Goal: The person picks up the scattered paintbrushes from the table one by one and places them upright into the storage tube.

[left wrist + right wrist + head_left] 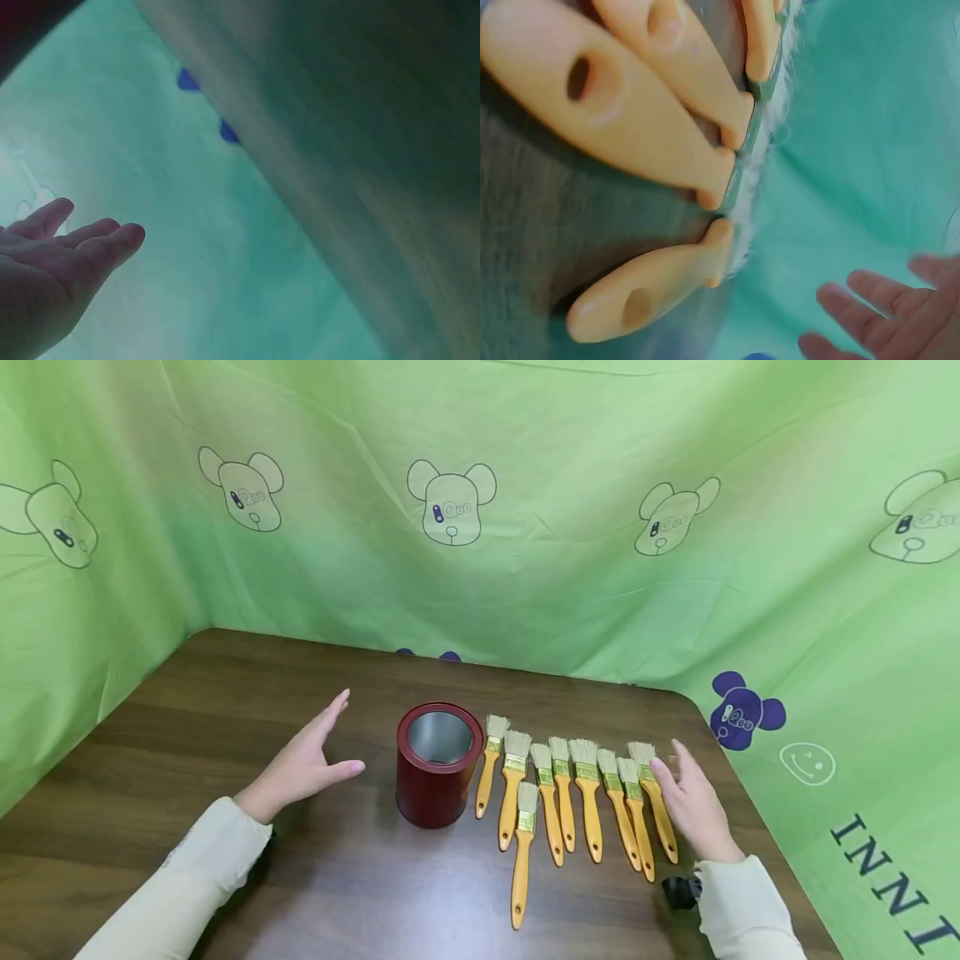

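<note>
1. left grip (300,770): fingers extended, empty, left of the red can (431,793); a careless sweep might tip it.
2. can upright on bench (337,885), no label i can see.
3. brushes (589,814) lie close together right of it; hurried pick could drag neighbours.
4. right grip (696,803): fingers extended, empty, near rightmost brush (663,827); low pass could knock it.
5. green cloth (540,602): i read "inni"; print on cartoon heads (452,522) too small.

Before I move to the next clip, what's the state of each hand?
Left hand: open, holding nothing, beside the dark red cylindrical can.
Right hand: open, holding nothing, near the rightmost yellow-handled, pale-bristled paintbrush.
</note>
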Demonstrator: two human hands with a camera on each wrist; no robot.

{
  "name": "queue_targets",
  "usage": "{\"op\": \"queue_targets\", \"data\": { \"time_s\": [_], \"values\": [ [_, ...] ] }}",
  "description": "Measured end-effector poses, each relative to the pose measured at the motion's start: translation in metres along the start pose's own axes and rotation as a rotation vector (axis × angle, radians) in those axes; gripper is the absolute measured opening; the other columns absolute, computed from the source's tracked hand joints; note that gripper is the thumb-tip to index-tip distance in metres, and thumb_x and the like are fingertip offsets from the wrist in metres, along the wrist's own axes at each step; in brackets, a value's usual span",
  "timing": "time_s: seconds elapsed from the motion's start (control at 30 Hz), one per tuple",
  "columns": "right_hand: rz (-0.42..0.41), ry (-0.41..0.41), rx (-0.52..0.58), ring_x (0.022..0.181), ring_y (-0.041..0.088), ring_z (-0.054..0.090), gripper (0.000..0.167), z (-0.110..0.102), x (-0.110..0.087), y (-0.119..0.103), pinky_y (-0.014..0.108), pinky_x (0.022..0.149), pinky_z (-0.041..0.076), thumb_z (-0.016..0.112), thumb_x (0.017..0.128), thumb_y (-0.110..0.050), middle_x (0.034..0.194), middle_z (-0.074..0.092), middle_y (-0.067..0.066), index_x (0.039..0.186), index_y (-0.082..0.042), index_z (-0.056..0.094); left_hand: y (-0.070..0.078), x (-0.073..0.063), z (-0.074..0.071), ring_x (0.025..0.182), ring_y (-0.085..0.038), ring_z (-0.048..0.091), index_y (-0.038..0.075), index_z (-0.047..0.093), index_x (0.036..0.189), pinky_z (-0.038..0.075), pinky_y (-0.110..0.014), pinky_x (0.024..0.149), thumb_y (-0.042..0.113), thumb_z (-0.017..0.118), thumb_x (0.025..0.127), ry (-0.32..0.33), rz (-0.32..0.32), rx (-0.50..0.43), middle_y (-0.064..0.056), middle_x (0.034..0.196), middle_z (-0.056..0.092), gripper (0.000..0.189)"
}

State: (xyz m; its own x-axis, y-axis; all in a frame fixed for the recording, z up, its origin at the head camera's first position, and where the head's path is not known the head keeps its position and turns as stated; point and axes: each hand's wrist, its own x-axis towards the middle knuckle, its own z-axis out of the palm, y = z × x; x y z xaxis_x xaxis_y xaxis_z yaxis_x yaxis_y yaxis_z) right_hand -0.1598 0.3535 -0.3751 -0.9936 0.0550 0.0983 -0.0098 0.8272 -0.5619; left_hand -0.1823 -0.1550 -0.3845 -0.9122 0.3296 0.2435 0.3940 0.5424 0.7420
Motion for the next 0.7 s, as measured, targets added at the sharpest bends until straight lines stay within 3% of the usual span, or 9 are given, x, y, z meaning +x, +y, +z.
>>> {"op": "queue_targets", "data": {
  "time_s": [0.1,0.17,0.3,0.47,0.57,0.7],
  "values": [
    [0.074,-0.020,0.118,0.122,0.059,0.033,0.076,-0.004,0.007,0.008,0.066,0.097,0.030,0.033,0.103,-0.040,0.138,0.025,0.044,0.148,0.008,-0.005,0.006,0.004,0.007,0.136,-0.045,0.026,0.006,0.014,0.153,0.025,-0.064,0.103,0.018,0.072,0.082,0.024,0.021,-0.132,-0.025,0.148,0.033,0.093],
    [0.119,-0.042,0.131,0.121,0.059,0.034,0.080,-0.007,0.012,0.012,0.065,0.097,0.031,0.034,0.102,-0.041,0.137,0.026,0.044,0.147,0.009,-0.007,0.010,0.006,0.011,0.135,-0.045,0.028,0.006,0.016,0.153,0.026,-0.065,0.102,0.017,0.073,0.081,0.027,0.029,-0.168,-0.025,0.146,0.037,0.091],
    [0.192,-0.089,0.086,0.117,0.056,0.042,0.084,-0.009,0.024,0.022,0.061,0.094,0.037,0.034,0.101,-0.047,0.132,0.033,0.045,0.145,0.016,0.001,0.017,0.012,0.018,0.135,-0.042,0.031,0.005,0.021,0.151,0.028,-0.063,0.102,0.016,0.074,0.080,0.007,0.054,-0.188,-0.023,0.144,0.041,0.090],
    [0.286,-0.173,0.098,0.111,0.052,0.051,0.086,-0.006,0.034,0.033,0.057,0.090,0.043,0.037,0.099,-0.051,0.136,0.028,0.045,0.142,0.019,0.012,0.020,0.017,0.023,0.131,-0.044,0.038,0.004,0.023,0.150,0.029,-0.060,0.103,0.011,0.075,0.080,-0.030,0.069,-0.219,-0.025,0.141,0.044,0.088],
    [0.337,-0.227,0.109,0.109,0.050,0.053,0.086,-0.004,0.037,0.038,0.054,0.088,0.046,0.044,0.097,-0.047,0.137,0.028,0.043,0.142,0.019,0.014,0.022,0.018,0.025,0.127,-0.047,0.041,0.002,0.024,0.150,0.032,-0.060,0.102,0.011,0.075,0.080,-0.067,0.080,-0.235,-0.027,0.139,0.045,0.087],
    [0.380,-0.239,0.074,0.105,0.048,0.050,0.080,0.000,0.039,0.042,0.053,0.087,0.046,0.056,0.094,-0.035,0.132,0.034,0.042,0.139,0.020,0.020,0.024,0.019,0.028,0.124,-0.049,0.043,0.001,0.025,0.149,0.034,-0.060,0.100,0.012,0.076,0.080,-0.103,0.089,-0.259,-0.027,0.138,0.046,0.086]
  ]
}}
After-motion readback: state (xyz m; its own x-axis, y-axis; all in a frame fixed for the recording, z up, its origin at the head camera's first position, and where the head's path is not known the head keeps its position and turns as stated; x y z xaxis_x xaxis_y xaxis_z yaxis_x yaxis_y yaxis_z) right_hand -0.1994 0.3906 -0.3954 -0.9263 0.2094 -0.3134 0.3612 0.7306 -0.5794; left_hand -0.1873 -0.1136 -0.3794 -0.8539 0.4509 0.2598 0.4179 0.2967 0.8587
